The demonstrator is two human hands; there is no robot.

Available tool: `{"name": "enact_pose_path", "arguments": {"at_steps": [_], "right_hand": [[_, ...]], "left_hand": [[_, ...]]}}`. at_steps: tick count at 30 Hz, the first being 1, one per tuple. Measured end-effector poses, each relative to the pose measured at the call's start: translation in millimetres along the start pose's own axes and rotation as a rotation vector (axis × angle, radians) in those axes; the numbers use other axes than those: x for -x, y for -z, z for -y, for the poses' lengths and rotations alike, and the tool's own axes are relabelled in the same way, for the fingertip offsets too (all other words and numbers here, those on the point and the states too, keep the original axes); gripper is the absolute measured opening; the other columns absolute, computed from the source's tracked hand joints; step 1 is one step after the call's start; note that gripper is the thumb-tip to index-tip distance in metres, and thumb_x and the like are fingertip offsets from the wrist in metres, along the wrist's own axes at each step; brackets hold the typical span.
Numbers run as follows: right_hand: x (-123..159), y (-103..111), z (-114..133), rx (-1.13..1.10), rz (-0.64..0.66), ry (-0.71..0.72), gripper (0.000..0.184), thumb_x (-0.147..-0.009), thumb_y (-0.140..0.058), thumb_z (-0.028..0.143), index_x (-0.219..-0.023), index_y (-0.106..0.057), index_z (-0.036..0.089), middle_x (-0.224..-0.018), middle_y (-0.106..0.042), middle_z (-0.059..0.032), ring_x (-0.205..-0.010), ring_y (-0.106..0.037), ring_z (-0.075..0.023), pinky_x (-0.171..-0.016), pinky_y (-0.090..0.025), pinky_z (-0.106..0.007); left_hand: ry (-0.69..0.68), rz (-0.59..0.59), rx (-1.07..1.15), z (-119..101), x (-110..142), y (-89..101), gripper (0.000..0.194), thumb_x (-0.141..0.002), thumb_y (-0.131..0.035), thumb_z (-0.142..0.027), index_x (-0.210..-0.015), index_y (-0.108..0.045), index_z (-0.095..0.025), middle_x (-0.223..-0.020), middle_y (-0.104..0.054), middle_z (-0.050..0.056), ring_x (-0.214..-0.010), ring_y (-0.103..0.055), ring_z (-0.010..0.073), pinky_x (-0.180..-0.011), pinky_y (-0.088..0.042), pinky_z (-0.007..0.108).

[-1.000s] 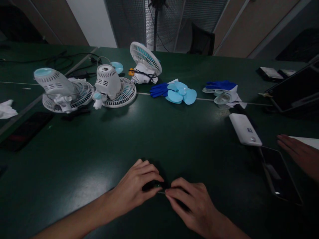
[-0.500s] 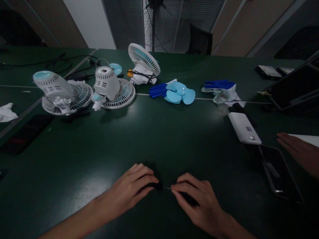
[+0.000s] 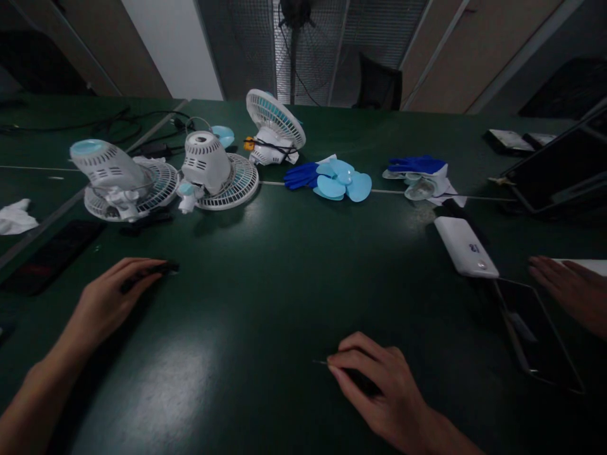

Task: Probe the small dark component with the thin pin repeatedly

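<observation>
My left hand (image 3: 109,300) is closed around a small black object (image 3: 165,268) at the left of the table, near a dark phone; its exact kind is unclear. At the front middle, my right hand (image 3: 379,385) pinches what looks like a screwdriver, its thin metal shaft (image 3: 320,362) pointing left. Its dark handle lies mostly hidden in the palm. Beyond my left hand, two white fans (image 3: 111,170) (image 3: 208,167) rest face down on their grilles. A third fan (image 3: 275,129) leans further back, with its cord wrapped round the base.
Light blue fan blades (image 3: 344,180) lie beside a blue glove (image 3: 301,176) on the green table (image 3: 265,272). More gloves (image 3: 417,167), a white power bank (image 3: 466,246) and a dark phone (image 3: 538,335) are to the right. Another person's hand (image 3: 569,284) rests at the right edge.
My left hand has moved away from the screwdriver tip, left and further back, carrying the black object. The right hand stays nearly in place, still holding the screwdriver.
</observation>
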State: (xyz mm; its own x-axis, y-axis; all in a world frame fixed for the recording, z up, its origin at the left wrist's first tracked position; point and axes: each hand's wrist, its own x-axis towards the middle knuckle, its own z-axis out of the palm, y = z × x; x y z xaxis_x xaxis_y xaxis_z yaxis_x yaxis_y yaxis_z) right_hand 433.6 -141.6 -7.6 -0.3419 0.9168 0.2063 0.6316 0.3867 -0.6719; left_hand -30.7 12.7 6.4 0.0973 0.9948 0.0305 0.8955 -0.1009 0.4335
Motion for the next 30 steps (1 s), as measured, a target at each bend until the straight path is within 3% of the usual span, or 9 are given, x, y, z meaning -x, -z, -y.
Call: {"name": "enact_pose_path", "arguments": {"at_steps": [8, 14, 19, 22, 27, 30], "right_hand": [[1.6, -0.4, -2.4, -0.026, 0.01, -0.011, 0.015, -0.1, -0.06, 0.019, -0.108, -0.069, 0.028, -0.097, -0.071, -0.0006, -0.079, -0.072, -0.0148, -0.062, -0.045, -0.03], [0.8, 0.2, -3.2, -0.041, 0.043, -0.026, 0.015, -0.101, -0.059, 0.018, -0.108, -0.068, 0.028, -0.096, -0.071, 0.0, -0.078, -0.072, -0.0141, -0.062, -0.043, -0.03], [2.9, -1.4, -5.0, -0.028, 0.038, -0.039, 0.014, -0.102, -0.059, 0.02, -0.108, -0.068, 0.029, -0.098, -0.071, -0.0004, -0.079, -0.072, -0.0146, -0.064, -0.044, -0.03], [4.0, -2.4, -6.1, -0.044, 0.03, -0.038, 0.014, -0.102, -0.06, 0.02, -0.108, -0.068, 0.029, -0.098, -0.071, -0.0002, -0.081, -0.072, -0.0146, -0.065, -0.045, -0.029], [5.2, -3.2, -6.5, -0.055, 0.048, -0.052, 0.014, -0.101, -0.061, 0.021, -0.11, -0.068, 0.03, -0.1, -0.071, 0.0, -0.083, -0.072, -0.0148, -0.066, -0.045, -0.03], [4.7, -3.1, -5.3, -0.053, 0.029, -0.055, 0.014, -0.101, -0.061, 0.022, -0.108, -0.069, 0.03, -0.099, -0.072, 0.0, -0.082, -0.072, -0.0152, -0.065, -0.044, -0.03]], "left_hand": [[0.161, 0.017, -0.015, 17.6, 3.2, 11.3, 0.08, -0.079, -0.056, -0.087, -0.128, -0.065, -0.024, -0.118, -0.07, 0.004, -0.098, -0.069, 0.0234, -0.083, -0.053, 0.03], [0.135, -0.047, -0.131, 32.4, 10.8, 15.4, 0.074, -0.081, -0.044, -0.091, -0.107, -0.07, -0.028, -0.119, -0.067, -0.004, -0.105, -0.067, 0.0223, -0.087, -0.051, 0.029], [0.096, -0.049, -0.232, 37.8, 11.5, 13.7, 0.065, -0.089, -0.044, -0.081, -0.111, -0.07, -0.026, -0.119, -0.067, -0.006, -0.099, -0.066, 0.0195, -0.082, -0.05, 0.027], [0.119, -0.066, -0.158, 33.7, 9.4, 14.9, 0.065, -0.083, -0.051, -0.081, -0.106, -0.072, -0.024, -0.112, -0.071, 0.0, -0.089, -0.069, 0.0204, -0.075, -0.052, 0.028], [0.06, -0.299, 0.002, 9.0, 8.1, 9.4, 0.058, -0.083, -0.059, -0.074, -0.108, -0.072, -0.024, -0.114, -0.074, 0.005, -0.095, -0.07, 0.0249, -0.085, -0.054, 0.035], [0.006, -0.224, 0.013, 4.3, 6.8, -0.4, 0.058, -0.083, -0.06, -0.074, -0.112, -0.072, -0.025, -0.115, -0.074, 0.003, -0.098, -0.071, 0.0251, -0.092, -0.054, 0.036]]}}
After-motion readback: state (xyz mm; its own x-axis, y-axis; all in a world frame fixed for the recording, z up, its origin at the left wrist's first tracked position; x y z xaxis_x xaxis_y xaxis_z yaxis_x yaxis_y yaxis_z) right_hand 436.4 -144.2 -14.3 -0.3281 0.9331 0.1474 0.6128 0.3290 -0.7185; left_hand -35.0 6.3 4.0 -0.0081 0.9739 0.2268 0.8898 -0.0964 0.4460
